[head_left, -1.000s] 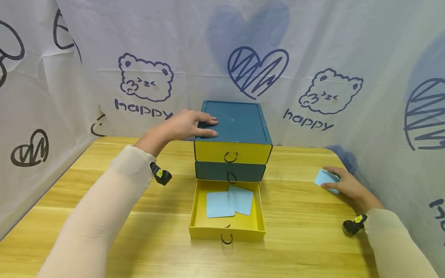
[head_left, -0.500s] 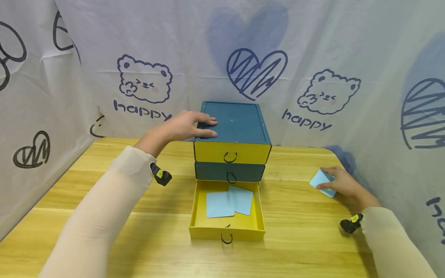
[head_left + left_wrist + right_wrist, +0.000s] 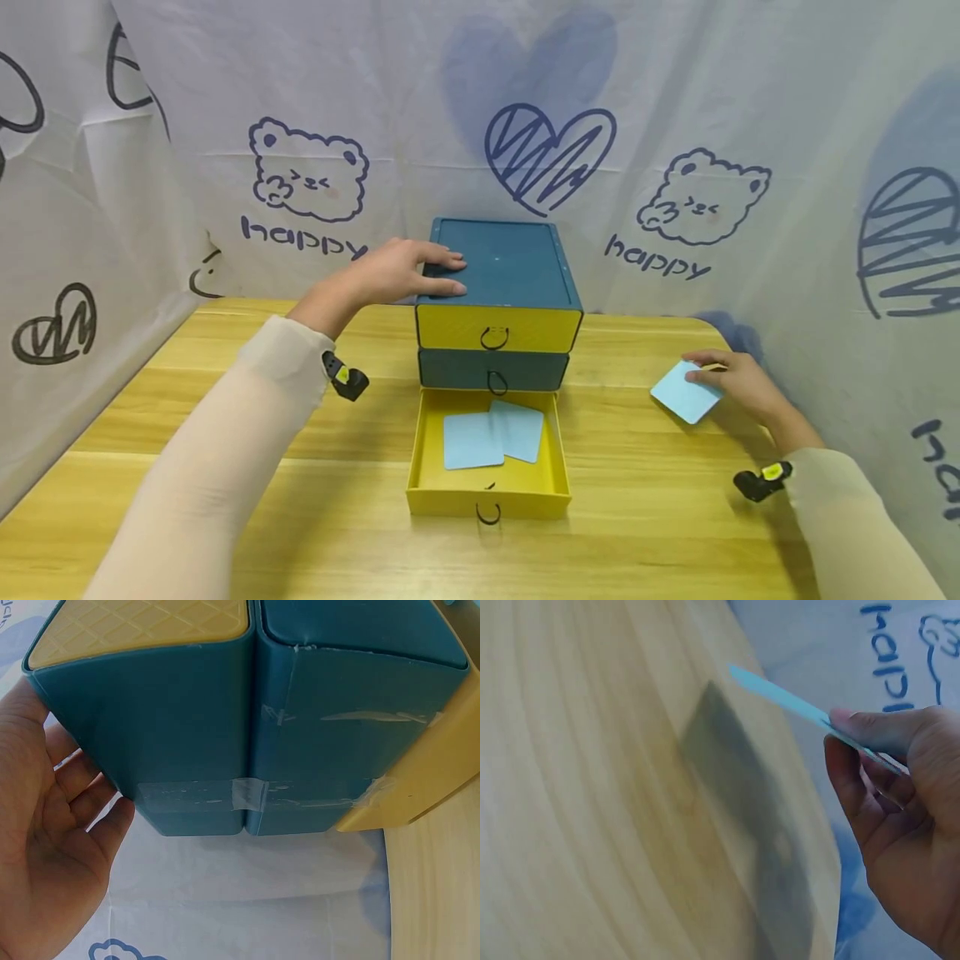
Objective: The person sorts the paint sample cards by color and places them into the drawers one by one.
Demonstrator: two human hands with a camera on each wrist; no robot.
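My left hand [image 3: 401,271] rests on the top left edge of a blue-and-yellow drawer box [image 3: 498,262], its fingers lying fairly straight. From the side, the left wrist view shows that hand [image 3: 56,825] against the box's top, with clear tape across the box wall. Over the right part of the table, my right hand [image 3: 738,387] pinches a light blue square card [image 3: 684,393] between thumb and fingers. In the right wrist view the card [image 3: 780,697] is seen nearly edge-on, raised above the table. Two similar cards [image 3: 474,442] overlap inside the pulled-out yellow bottom drawer [image 3: 487,502].
Above the bottom drawer, the yellow top drawer [image 3: 450,327] and the blue middle drawer [image 3: 450,369] are closed, each with a black loop handle. A wooden table [image 3: 637,500] carries the box. White printed cloth [image 3: 420,100] hangs close behind and at both sides.
My right hand has turned and lifted the card, bringing it a little to the left so more of its face shows. The left hand stays on the box.
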